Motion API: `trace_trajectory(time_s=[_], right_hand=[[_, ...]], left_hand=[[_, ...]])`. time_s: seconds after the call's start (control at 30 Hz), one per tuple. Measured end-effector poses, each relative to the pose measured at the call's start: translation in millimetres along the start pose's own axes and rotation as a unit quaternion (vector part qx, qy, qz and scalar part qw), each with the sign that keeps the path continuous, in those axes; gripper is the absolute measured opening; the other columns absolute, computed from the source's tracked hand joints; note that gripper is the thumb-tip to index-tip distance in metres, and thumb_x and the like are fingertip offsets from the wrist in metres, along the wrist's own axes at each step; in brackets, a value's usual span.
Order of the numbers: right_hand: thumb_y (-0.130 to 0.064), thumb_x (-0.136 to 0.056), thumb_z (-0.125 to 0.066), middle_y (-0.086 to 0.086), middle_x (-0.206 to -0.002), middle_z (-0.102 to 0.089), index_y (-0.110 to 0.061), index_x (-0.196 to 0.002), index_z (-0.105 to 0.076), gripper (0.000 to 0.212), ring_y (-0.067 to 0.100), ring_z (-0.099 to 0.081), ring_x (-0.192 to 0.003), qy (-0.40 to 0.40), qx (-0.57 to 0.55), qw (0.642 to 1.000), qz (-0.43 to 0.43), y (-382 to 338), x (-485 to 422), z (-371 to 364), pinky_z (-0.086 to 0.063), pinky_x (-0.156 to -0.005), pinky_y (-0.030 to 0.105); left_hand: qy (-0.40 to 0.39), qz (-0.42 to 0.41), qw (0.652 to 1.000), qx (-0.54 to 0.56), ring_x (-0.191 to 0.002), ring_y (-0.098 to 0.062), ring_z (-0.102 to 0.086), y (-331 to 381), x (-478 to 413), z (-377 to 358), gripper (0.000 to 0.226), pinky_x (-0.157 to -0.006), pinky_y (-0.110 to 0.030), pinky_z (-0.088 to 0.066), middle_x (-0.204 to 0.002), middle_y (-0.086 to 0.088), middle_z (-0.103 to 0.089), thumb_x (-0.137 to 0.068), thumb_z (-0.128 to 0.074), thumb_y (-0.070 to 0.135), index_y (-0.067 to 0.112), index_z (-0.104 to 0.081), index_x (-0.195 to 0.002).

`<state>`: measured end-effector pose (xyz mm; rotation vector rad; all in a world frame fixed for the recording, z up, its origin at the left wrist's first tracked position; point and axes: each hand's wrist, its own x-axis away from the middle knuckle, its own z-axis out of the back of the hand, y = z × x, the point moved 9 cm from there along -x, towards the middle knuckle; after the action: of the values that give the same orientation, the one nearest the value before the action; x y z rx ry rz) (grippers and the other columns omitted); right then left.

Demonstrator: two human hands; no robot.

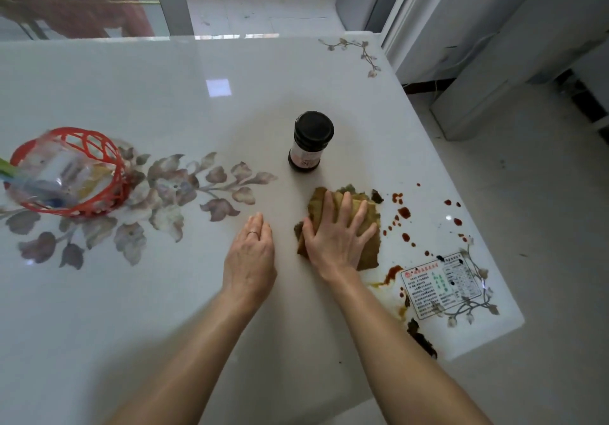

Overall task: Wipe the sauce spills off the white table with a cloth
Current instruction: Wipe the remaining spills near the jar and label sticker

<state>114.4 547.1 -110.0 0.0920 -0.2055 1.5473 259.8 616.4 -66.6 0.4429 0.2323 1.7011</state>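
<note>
Right hand (333, 243) presses cloth (370, 251); sticker (441, 284) print illegible.

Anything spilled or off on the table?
Yes: red-brown sauce drops spatter the table right of the cloth under the right hand, some on the printed label; a darker smear sits at the near right edge.

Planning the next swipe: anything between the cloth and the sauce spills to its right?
Nothing visible. The right hand presses the cloth flat, and the sauce spills begin just right of it on the bare table. The bottle stands behind the cloth, off that path.
</note>
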Motion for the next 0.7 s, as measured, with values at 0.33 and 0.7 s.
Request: trace_trajectory(time_s=[0.33,0.7], right_hand=[[-0.063,-0.092,-0.022,0.014,-0.162,-0.018,-0.026,-0.155,-0.023,0.073,0.046,-0.009,-0.147,0.022,-0.010,1.000,0.011,5.7,34.2,-5.8,-0.013,-0.110,0.072],[-0.062,-0.096,-0.019,0.011,-0.165,-0.002,-0.025,-0.158,-0.006,0.073,0.042,0.006,-0.149,-0.004,-0.005,1.000,0.012,15.0,28.5,-5.8,-0.002,-0.113,0.070]], left_hand=[[-0.010,0.010,1.000,-0.012,-0.145,-0.022,-0.009,2.3,0.5,-0.2,0.065,-0.115,-0.025,-0.007,-0.156,-0.013,-0.011,-0.085,-0.036,-0.005,0.001,-0.014,-0.146],[-0.015,0.006,1.000,-0.019,-0.145,-0.022,-0.006,3.2,3.0,-3.6,0.069,-0.115,-0.025,-0.005,-0.156,-0.014,-0.008,-0.083,-0.036,-0.007,0.000,-0.011,-0.147]])
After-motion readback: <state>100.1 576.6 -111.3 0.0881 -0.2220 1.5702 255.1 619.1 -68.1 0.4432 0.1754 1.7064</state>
